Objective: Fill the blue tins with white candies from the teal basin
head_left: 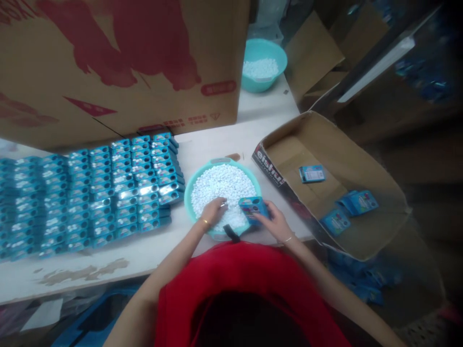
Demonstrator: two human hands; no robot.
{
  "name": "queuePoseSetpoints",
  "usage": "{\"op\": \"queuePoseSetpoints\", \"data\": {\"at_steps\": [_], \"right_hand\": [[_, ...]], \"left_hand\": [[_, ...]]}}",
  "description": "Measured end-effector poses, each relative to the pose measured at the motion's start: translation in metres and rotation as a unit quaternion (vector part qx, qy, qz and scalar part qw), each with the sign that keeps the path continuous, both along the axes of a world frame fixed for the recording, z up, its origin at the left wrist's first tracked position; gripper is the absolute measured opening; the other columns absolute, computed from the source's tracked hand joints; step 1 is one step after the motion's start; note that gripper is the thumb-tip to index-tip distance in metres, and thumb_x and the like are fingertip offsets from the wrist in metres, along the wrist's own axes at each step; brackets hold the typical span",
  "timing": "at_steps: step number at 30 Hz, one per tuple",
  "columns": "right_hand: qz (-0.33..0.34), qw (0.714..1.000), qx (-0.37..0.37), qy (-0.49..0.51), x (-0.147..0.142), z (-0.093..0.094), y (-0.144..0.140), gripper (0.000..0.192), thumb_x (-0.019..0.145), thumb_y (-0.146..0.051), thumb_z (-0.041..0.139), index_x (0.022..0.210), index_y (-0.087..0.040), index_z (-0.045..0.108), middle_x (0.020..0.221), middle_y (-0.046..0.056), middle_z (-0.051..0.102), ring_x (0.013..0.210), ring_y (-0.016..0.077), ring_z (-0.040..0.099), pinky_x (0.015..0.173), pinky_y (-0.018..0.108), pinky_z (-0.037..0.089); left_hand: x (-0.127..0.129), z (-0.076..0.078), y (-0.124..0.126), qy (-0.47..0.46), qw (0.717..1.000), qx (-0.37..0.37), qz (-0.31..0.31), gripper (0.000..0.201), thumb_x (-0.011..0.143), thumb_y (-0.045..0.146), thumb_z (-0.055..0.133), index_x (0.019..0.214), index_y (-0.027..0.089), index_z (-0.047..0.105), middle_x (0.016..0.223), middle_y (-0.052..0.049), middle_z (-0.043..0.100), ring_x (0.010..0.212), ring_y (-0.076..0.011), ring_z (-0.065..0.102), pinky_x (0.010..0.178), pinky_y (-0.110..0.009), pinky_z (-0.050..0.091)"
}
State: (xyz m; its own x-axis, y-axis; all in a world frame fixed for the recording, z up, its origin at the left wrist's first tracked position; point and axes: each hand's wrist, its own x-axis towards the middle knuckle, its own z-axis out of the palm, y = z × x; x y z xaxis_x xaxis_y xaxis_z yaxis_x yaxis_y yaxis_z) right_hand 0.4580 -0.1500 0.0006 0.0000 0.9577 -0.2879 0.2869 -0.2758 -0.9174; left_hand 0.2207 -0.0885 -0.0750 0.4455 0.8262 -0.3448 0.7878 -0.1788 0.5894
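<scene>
A teal basin [191, 185] full of small white pellets [224, 185] sits on the white table in front of me. My left hand [213, 210] rests in the pellets at the basin's near side, fingers curled down among them. My right hand [274, 220] holds a small blue box [253, 206] over the basin's right rim. To the left, rows of the same blue boxes [90, 193] lie packed side by side on the table.
An open cardboard carton [361, 236] at the right holds several blue boxes. A large printed cardboard box [119, 67] stands at the back. A second teal basin [263, 65] with pellets sits far back. The table [202, 140] edge runs near my body.
</scene>
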Motion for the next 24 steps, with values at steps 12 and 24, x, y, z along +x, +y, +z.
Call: {"op": "queuePoseSetpoints", "data": {"at_steps": [12, 24], "right_hand": [[0.054, 0.984, 0.131, -0.106, -0.010, 0.001, 0.004, 0.036, 0.084, -0.031, 0.059, 0.119, -0.021, 0.051, 0.115, 0.009, 0.061, 0.106, 0.0237, 0.058, 0.093, 0.038, 0.046], [0.093, 0.961, 0.229, -0.122, -0.029, -0.012, 0.011, 0.037, 0.084, -0.019, 0.054, 0.121, -0.022, 0.051, 0.118, 0.009, 0.060, 0.112, 0.0234, 0.055, 0.097, 0.042, 0.045]], "left_hand": [[-0.056, 0.136, 0.031, -0.081, 0.989, 0.043, -0.120, 0.021, 0.089, 0.031, 0.047, 0.105, 0.019, 0.055, 0.095, -0.004, 0.063, 0.084, -0.0153, 0.059, 0.076, -0.028, 0.046], [0.003, 0.229, 0.030, 0.252, 0.923, 0.103, -0.272, 0.018, 0.089, 0.013, 0.040, 0.094, 0.016, 0.058, 0.086, -0.007, 0.062, 0.076, -0.0213, 0.060, 0.052, -0.028, 0.037]]}}
